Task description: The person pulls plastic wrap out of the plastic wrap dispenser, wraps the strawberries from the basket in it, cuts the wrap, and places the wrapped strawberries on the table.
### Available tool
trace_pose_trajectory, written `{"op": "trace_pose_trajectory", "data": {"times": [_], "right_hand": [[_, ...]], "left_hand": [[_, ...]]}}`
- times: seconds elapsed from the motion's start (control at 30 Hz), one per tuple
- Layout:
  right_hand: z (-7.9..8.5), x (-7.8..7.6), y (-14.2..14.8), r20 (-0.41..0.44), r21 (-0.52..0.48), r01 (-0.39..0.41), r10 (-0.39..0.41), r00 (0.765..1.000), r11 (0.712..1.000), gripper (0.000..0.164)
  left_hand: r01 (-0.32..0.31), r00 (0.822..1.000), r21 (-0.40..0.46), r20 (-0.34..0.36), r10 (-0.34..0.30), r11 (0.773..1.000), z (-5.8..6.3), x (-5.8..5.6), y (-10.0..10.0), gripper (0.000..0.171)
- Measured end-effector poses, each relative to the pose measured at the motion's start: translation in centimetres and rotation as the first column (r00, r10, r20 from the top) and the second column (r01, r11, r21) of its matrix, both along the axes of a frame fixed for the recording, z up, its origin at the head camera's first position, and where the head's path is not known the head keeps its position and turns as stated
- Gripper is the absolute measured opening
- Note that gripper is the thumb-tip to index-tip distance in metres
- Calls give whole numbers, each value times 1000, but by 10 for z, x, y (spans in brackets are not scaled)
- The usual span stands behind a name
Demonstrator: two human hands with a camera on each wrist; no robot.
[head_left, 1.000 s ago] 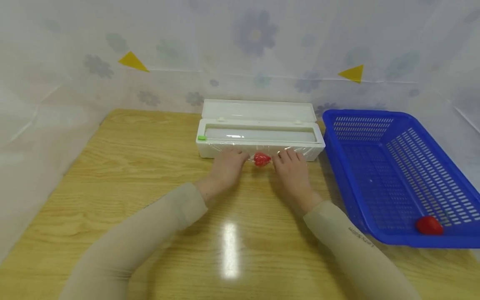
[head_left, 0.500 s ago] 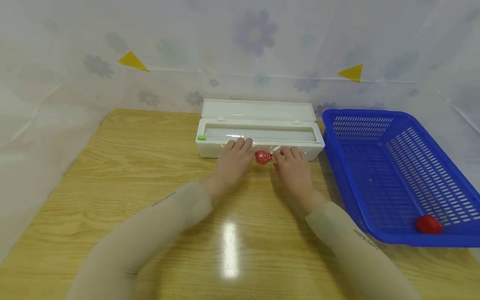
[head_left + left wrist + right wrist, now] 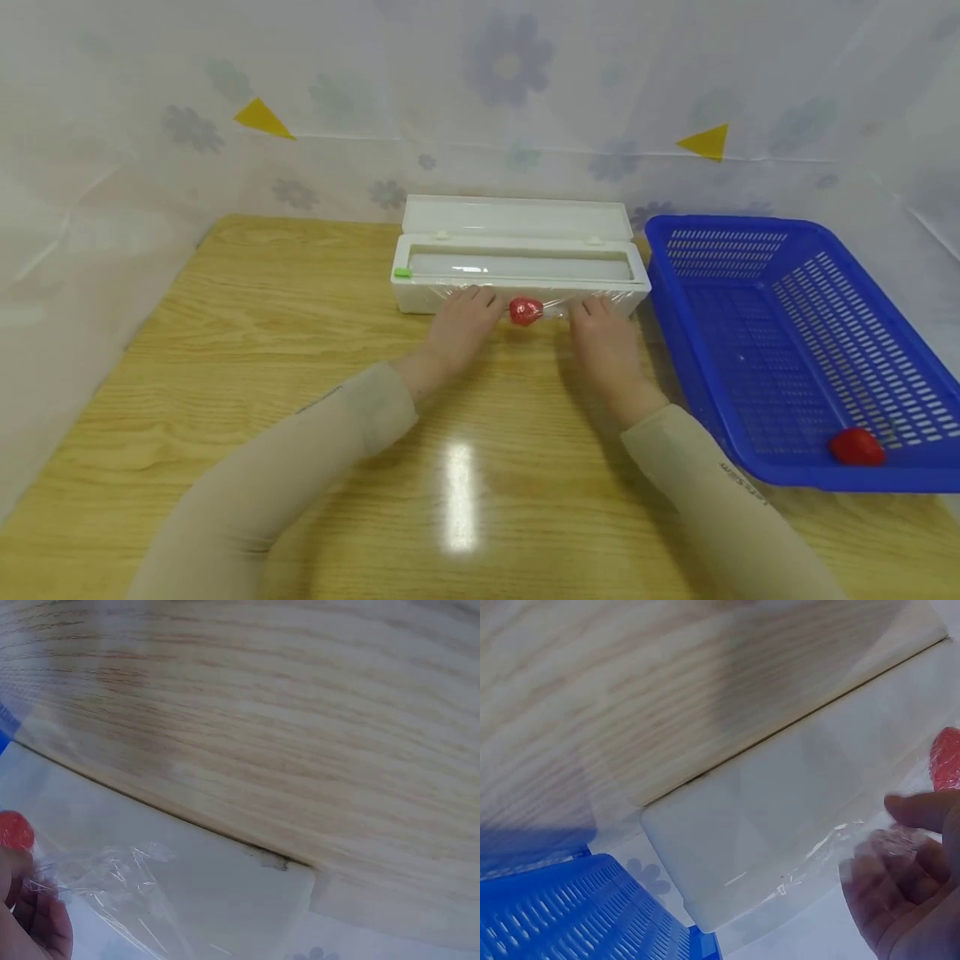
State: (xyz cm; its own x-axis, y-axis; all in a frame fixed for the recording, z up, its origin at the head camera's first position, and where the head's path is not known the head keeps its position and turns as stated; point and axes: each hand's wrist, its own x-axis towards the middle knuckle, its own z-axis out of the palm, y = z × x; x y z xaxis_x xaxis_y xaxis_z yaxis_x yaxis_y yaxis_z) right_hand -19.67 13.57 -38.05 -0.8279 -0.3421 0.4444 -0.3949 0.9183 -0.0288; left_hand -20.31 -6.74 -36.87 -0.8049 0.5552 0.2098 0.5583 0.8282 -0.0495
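A small red rounded object (image 3: 526, 311), tightly covered in clear film, hangs between my hands before a white cling film dispenser (image 3: 641, 282). My left hand (image 3: 459, 333) pinches the cling film (image 3: 112, 874) on the red object's left side. To its right, my right hand (image 3: 609, 350) holds film between the thumb (image 3: 922, 808) and curled fingers, with a short twisted strand running to the red object. Film stretches from the dispenser's front edge to both hands. The dispenser's lid (image 3: 517, 218) stands raised, showing the roll (image 3: 517, 267) inside.
At the right stands a blue plastic basket (image 3: 693, 358) with a similar red object (image 3: 857, 447) in its near corner. A green slider (image 3: 402, 272) sits at the dispenser's left end. Behind the wooden table (image 3: 262, 333) hangs a flowered sheet (image 3: 510, 108).
My left hand has shifted slightly right and regripped the film beside the red object. My right hand has moved right, away from it, leaving a stretch of twisted film between.
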Motion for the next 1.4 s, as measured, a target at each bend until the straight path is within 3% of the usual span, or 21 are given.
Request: {"op": "trace_pose_trajectory", "data": {"times": [0.13,0.27,0.47,0.67,0.73,0.83,1.0,1.17,1.4], "right_hand": [[0,-1,2,-96,-27,-37,34,995,999,16],[-1,-2,5,-155,-15,-56,53,986,998,6],[-4,0,-1,-231,64,-74,87,969,995,29],[-8,-4,-10,-313,109,-122,151,938,986,6],[-9,-5,-12,-335,109,-123,153,930,986,8],[-8,-5,-13,-316,102,-124,151,937,987,8],[-6,-4,-10,-171,87,-91,105,980,992,9],[-6,-3,-8,-72,117,-71,80,994,991,17],[-7,-4,-8,-87,126,-75,86,993,989,17]], "left_hand": [[-4,1000,19,-26,4,1000,-1,0,-2,33],[4,999,-2,-50,-4,1000,-1,0,-2,31],[-4,1000,12,-22,4,1000,0,-1,0,31],[-12,1000,12,-9,12,1000,1,-1,1,33],[-9,1000,17,-11,9,1000,0,-1,2,32],[-6,1000,32,-13,6,999,-1,-1,1,31],[-9,1000,52,-5,9,999,-2,-2,0,30],[10,1000,73,9,-11,997,-4,-1,0,27],[9,1000,47,14,-10,999,-3,0,1,26]]}}
